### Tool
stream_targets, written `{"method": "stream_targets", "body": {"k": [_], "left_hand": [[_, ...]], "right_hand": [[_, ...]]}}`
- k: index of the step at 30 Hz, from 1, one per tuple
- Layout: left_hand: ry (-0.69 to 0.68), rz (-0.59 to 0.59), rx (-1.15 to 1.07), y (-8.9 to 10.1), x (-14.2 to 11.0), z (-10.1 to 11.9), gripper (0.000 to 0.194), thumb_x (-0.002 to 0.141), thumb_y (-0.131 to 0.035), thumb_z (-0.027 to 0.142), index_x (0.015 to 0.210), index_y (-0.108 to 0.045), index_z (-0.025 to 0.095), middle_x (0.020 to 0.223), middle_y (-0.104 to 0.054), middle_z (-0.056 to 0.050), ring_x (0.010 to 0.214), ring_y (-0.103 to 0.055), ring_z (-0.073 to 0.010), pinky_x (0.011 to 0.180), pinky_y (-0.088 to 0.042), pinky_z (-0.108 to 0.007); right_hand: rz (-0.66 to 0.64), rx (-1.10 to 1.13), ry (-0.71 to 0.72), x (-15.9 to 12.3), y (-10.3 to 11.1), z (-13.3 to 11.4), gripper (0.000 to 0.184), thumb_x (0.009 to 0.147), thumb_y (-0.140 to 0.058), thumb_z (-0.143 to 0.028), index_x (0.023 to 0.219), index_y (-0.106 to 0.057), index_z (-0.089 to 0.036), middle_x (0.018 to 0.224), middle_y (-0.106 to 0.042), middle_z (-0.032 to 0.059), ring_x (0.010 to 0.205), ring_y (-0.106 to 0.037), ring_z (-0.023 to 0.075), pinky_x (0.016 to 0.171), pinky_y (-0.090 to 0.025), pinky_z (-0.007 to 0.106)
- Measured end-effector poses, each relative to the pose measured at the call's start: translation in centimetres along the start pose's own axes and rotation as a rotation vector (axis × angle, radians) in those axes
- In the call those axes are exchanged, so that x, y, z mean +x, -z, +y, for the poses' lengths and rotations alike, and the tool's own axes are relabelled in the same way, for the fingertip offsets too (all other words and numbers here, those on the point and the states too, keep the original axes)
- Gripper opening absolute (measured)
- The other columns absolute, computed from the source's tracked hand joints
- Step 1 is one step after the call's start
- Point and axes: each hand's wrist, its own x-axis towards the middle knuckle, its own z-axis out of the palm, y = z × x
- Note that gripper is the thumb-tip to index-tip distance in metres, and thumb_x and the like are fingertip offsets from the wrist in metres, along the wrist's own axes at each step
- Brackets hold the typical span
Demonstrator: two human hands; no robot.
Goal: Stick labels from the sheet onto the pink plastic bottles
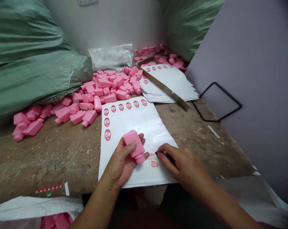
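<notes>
My left hand [125,159] is wrapped round a pink plastic bottle [133,143], its neck pointing down and to the right, above a white label sheet [139,119]. Thumb and fingers of my right hand [174,159] pinch a dark, thin, pointed tool [169,156], mostly hidden by the fingers. Its tip is beside a pink-and-cream label [154,161] with a heart shape, near the sheet's lower right. Whether that label is flat or partly lifted I cannot tell. Oval pink stickers [128,105] run along the sheet's top and left edges.
A heap of pink bottles [103,84] lies behind the sheet. More label sheets [168,79] sit at the back right beneath a wooden stick [165,87]. Green sacks [34,63] stand at the back; a black wire frame [220,101] is at right. An open white bag [34,206] holds pink bottles.
</notes>
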Motion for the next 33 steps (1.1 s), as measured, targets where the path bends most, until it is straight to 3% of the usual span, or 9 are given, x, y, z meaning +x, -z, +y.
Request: {"method": "stream_targets", "body": {"k": [6,14,19,21,24,26,33], "left_hand": [[-0.001,0.026,-0.041,-0.1,0.0,0.0,0.036,0.079,-0.066,0.018,0.114,-0.057,0.019,0.121,-0.063,-0.012,0.125,-0.05,-0.0285,0.102,-0.043,-0.052],[-0.032,0.033,-0.052,0.0,0.1,-0.1,0.037,0.08,-0.065,0.017,0.116,-0.054,0.015,0.115,-0.065,-0.013,0.113,-0.06,-0.0273,0.101,-0.045,-0.049],[-0.034,0.022,-0.022,-0.1,0.2,-0.2,0.037,0.08,-0.066,0.017,0.115,-0.055,0.014,0.111,-0.067,-0.013,0.107,-0.063,-0.0256,0.099,-0.046,-0.047],[-0.039,0.03,-0.017,-0.1,0.2,-0.2,0.038,0.079,-0.066,0.017,0.115,-0.055,0.014,0.11,-0.067,-0.013,0.106,-0.063,-0.0256,0.099,-0.047,-0.046],[-0.047,0.043,-0.015,-0.1,0.2,-0.2,0.038,0.078,-0.067,0.017,0.114,-0.056,0.013,0.109,-0.066,-0.014,0.104,-0.063,-0.0254,0.096,-0.048,-0.044],[-0.05,0.041,-0.008,-0.1,0.2,-0.2,0.037,0.078,-0.068,0.017,0.112,-0.056,0.013,0.11,-0.066,-0.014,0.103,-0.064,-0.0247,0.094,-0.049,-0.042],[-0.052,0.041,0.007,-0.2,-0.1,-0.2,0.036,0.079,-0.066,0.016,0.113,-0.056,0.013,0.11,-0.067,-0.013,0.101,-0.064,-0.0248,0.093,-0.05,-0.044]], "right_hand": [[-0.066,0.204,-0.104,0.1,0.2,0.4,0.022,0.089,-0.044,-0.037,0.083,-0.063,-0.025,0.068,-0.068,0.0004,0.059,-0.06,0.0189,0.053,-0.037,0.028],[0.018,-0.001,0.042,0.0,-0.2,0.1,0.022,0.091,-0.041,-0.03,0.08,-0.058,-0.022,0.069,-0.069,0.0018,0.057,-0.059,0.0182,0.06,-0.034,0.032],[0.095,-0.08,0.051,0.6,-0.7,-0.3,0.026,0.088,-0.049,-0.038,0.069,-0.054,-0.021,0.065,-0.068,0.0015,0.056,-0.057,0.0165,0.063,-0.029,0.033],[0.062,0.021,-0.022,0.8,-0.5,-0.1,0.027,0.084,-0.051,-0.041,0.064,-0.053,-0.022,0.058,-0.063,0.0,0.052,-0.053,0.0156,0.06,-0.03,0.032],[-0.019,0.34,-0.187,0.9,0.4,0.5,0.035,0.081,-0.051,-0.05,0.059,-0.047,-0.023,0.053,-0.056,-0.0011,0.051,-0.049,0.0156,0.052,-0.032,0.028],[-0.004,0.443,-0.238,0.9,1.0,0.9,0.038,0.082,-0.048,-0.055,0.06,-0.046,-0.024,0.054,-0.056,-0.0011,0.053,-0.05,0.016,0.05,-0.033,0.027],[0.001,-0.02,0.034,0.5,0.1,1.1,0.027,0.087,-0.054,-0.043,0.07,-0.054,-0.022,0.066,-0.067,0.0002,0.056,-0.055,0.0178,0.062,-0.03,0.033]]}}
